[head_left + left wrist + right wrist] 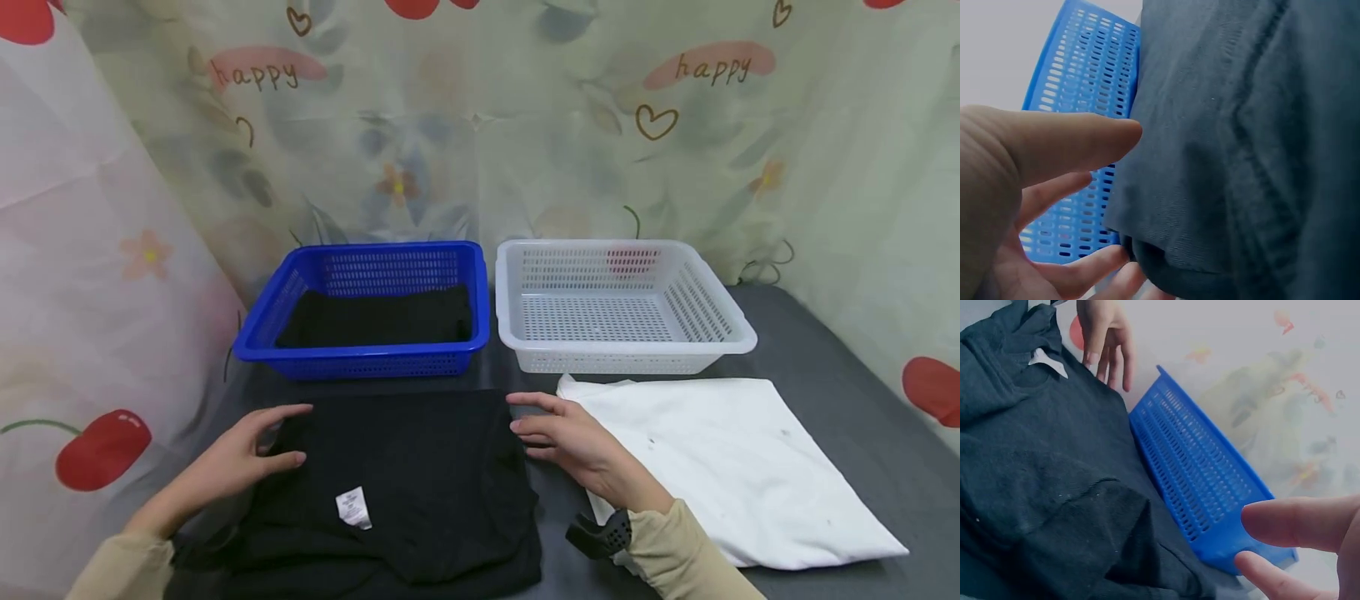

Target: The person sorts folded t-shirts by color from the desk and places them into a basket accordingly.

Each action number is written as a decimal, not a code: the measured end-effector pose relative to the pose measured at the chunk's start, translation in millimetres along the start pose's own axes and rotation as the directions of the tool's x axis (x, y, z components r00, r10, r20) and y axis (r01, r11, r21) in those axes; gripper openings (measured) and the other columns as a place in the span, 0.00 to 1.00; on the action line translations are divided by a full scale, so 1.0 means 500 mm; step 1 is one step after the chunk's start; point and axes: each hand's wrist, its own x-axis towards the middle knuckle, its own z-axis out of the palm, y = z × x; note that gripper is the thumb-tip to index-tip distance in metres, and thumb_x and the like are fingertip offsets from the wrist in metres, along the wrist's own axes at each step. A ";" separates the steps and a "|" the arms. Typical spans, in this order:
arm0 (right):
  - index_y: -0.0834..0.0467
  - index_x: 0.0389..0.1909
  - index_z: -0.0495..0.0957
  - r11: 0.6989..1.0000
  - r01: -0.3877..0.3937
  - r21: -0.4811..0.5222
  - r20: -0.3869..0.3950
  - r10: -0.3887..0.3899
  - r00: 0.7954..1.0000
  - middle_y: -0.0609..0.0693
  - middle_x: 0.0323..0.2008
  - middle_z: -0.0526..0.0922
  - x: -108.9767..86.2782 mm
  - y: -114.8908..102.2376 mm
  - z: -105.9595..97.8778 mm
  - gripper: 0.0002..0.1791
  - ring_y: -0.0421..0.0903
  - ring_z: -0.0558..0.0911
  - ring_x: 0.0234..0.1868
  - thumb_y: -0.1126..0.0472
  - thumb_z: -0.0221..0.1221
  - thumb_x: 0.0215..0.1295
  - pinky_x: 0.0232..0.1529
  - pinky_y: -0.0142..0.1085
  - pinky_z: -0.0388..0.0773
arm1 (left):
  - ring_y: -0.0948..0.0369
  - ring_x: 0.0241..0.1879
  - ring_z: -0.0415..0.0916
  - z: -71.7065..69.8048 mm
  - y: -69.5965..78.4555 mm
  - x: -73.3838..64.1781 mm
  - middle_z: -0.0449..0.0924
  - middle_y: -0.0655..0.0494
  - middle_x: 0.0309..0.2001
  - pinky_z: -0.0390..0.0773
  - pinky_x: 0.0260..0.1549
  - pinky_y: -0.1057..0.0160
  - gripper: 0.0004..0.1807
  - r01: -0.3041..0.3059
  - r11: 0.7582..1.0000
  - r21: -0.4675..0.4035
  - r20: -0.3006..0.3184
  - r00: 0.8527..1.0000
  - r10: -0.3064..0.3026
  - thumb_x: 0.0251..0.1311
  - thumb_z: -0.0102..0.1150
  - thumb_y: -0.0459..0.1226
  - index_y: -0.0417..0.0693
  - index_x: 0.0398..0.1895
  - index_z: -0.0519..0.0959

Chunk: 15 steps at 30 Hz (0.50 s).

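A folded black garment (420,475) lies on the table, with a white label (354,508) showing near its middle. At its upper left edge is my left hand (232,462), thumb and fingers spread apart; in the left wrist view the fingertips are right at the cloth's edge and the thumb (1079,139) extends over it. My right hand (581,450) is at the garment's upper right corner, its fingers extended towards the cloth. Neither hand grips anything. A dark band is on the right wrist.
Behind the garment stands a blue basket (360,360) with folded black cloth (378,318) inside. To its right is a white basket (615,358) with nothing in it. A folded white garment (735,467) lies on the right of the dark table (787,333). Printed curtains (480,167) surround the table.
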 end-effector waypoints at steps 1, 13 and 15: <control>0.64 0.68 0.67 1.000 -0.009 0.012 0.008 0.009 1.000 0.65 0.63 0.69 0.002 0.003 -0.001 0.30 0.58 0.73 0.60 0.66 0.60 0.66 0.60 0.53 0.66 | 0.34 0.58 0.66 0.002 -0.005 -0.001 0.69 0.35 0.62 0.76 0.44 0.40 0.33 0.013 1.000 -0.022 0.010 1.000 -0.012 0.61 0.68 0.40 0.38 0.67 0.69; 0.64 0.72 0.61 0.983 -0.055 0.175 0.113 0.035 0.993 0.66 0.68 0.63 0.019 0.025 0.004 0.32 0.56 0.76 0.57 0.69 0.57 0.67 0.61 0.49 0.67 | 0.33 0.61 0.64 0.007 -0.038 -0.006 0.64 0.30 0.65 0.72 0.51 0.39 0.39 0.229 0.962 -0.148 0.057 0.973 -0.223 0.60 0.68 0.46 0.41 0.71 0.65; 0.63 0.72 0.61 0.983 -0.058 0.175 0.123 0.037 0.992 0.65 0.67 0.64 0.020 0.027 0.006 0.33 0.55 0.77 0.54 0.69 0.59 0.67 0.60 0.48 0.68 | 0.33 0.64 0.60 0.006 -0.041 -0.004 0.63 0.33 0.67 0.72 0.52 0.40 0.39 0.243 0.951 -0.192 0.097 0.969 -0.228 0.60 0.68 0.46 0.44 0.72 0.65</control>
